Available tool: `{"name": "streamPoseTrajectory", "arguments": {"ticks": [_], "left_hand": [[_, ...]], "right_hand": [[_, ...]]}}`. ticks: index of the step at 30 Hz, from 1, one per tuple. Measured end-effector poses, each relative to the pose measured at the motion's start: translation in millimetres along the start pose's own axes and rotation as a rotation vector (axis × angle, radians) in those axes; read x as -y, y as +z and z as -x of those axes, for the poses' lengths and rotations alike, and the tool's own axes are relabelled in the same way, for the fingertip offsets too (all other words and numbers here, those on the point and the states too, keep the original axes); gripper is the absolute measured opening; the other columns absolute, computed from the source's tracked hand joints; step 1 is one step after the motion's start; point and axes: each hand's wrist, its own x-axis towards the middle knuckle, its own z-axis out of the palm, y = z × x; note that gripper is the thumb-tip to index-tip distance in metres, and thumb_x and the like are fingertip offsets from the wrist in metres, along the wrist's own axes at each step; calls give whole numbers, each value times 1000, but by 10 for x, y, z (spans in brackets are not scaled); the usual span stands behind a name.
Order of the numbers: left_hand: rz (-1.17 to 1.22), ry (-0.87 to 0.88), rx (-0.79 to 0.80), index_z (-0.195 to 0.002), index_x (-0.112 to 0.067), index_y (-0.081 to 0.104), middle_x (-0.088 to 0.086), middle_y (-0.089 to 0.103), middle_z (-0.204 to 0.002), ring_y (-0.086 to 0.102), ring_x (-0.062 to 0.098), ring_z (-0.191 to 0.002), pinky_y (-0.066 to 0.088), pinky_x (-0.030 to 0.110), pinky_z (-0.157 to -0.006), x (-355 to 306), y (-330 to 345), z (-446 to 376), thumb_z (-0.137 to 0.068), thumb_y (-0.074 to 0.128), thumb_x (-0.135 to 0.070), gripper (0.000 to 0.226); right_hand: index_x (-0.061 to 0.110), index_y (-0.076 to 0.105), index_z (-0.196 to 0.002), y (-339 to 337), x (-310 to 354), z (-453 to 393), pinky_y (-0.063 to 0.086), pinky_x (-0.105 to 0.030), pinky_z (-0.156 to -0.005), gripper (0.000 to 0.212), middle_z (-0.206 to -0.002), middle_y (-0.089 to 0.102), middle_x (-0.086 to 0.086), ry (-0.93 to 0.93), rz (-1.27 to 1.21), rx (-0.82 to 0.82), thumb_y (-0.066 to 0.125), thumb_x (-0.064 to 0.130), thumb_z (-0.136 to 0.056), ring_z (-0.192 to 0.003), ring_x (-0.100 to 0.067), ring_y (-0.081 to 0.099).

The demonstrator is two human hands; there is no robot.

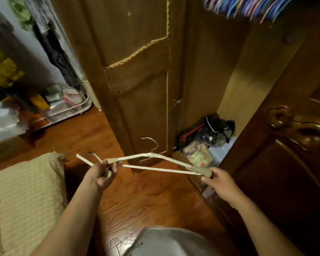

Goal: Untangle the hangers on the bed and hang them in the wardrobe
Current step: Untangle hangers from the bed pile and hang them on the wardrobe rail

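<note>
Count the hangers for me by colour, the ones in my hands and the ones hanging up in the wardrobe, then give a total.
Cream clothes hangers, held by left hand and right hand: 2, apparently
Multicoloured hangers up in the wardrobe: too blurred to count
Total countable: 2

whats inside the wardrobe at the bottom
On the wardrobe floor lie dark bags and a pale patterned packet. What is under them is hidden. Coloured hangers hang at the top.
</note>
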Motion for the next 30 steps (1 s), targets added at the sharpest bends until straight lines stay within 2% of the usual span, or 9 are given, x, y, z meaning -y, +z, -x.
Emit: {"name": "streamPoseTrajectory", "arguments": {"ticks": [3, 6, 10, 18, 20, 22, 24, 27, 30], "left_hand": [[14, 16, 0, -120, -13, 56, 12, 60, -111, 62, 22, -81, 59, 29, -52, 99, 108, -135, -103, 49, -26, 22], [-7, 33, 13, -104, -8, 60, 11, 61, -106, 65, 21, -76, 60, 29, -54, 203, 187, -145, -102, 51, -26, 20], [-24, 55, 5, -99, -11, 61, 11, 62, -103, 63, 18, -82, 59, 28, -60, 267, 265, -93, -103, 50, -24, 18], [-85, 0, -3, -103, -4, 61, 16, 64, -102, 65, 21, -86, 61, 36, -64, 588, 444, 8, -102, 53, -19, 18], [-99, -2, -10, -101, -4, 61, 16, 64, -103, 66, 22, -85, 61, 36, -64, 707, 527, 28, -102, 53, -19, 17], [-136, 13, -12, -97, -4, 60, 16, 64, -98, 66, 21, -81, 60, 32, -60, 810, 608, 45, -102, 53, -21, 19], [-222, 19, -10, -98, -4, 58, 16, 65, -91, 68, 19, -68, 60, 29, -52, 929, 683, 43, -102, 53, -25, 22], [-469, 48, -79, -102, -4, 56, 15, 61, -80, 61, 18, -55, 54, 25, -41, 1045, 653, -63, -103, 52, -28, 24], [-835, 110, -225, -108, -5, 49, 11, 44, -66, 44, 16, -48, 43, 19, -39, 1115, 479, -200, -103, 52, -19, 16]], "right_hand": [[11, 62, -119, -118, -27, 71, 49, -26, -56, 21, -77, 55, -7, 120, -437, 38, 58, 17, -99, -61, -16, 52], [9, 60, -123, -148, -45, 0, 43, -26, -48, 28, -65, 48, -3, 275, -713, -31, 55, 25, -101, -50, -11, 43], [2, 64, -118, -182, -41, -43, 39, -22, -43, 28, -59, 40, 1, 420, -783, -32, 60, 20, -98, -45, -7, 31], [0, 61, -112, -391, -351, 80, 57, -35, -65, 22, -63, 53, -5, 399, -932, -72, 55, 18, -100, -58, -14, 48], [3, 59, -113, -410, -439, 123, 59, -40, -71, 22, -74, 61, -10, 379, -1000, -130, 58, 18, -98, -70, -20, 58], [4, 58, -116, -413, -503, 169, 57, -48, -86, 27, -98, 67, -19, 353, -1051, -177, 62, 19, -94, -93, -29, 66], [-1, 57, -118, -446, -549, 242, 55, -50, -93, 32, -112, 67, -26, 312, -1125, -191, 63, 18, -92, -107, -38, 67], [-5, 54, -123, -482, -580, 304, 61, -43, -81, 33, -117, 62, -33, 302, -1186, -291, 58, 13, -96, -108, -44, 65], [-4, 53, -125, -472, -571, 305, 63, -39, -74, 29, -124, 56, -32, 341, -1211, -443, 55, 8, -99, -114, -43, 60]]}}
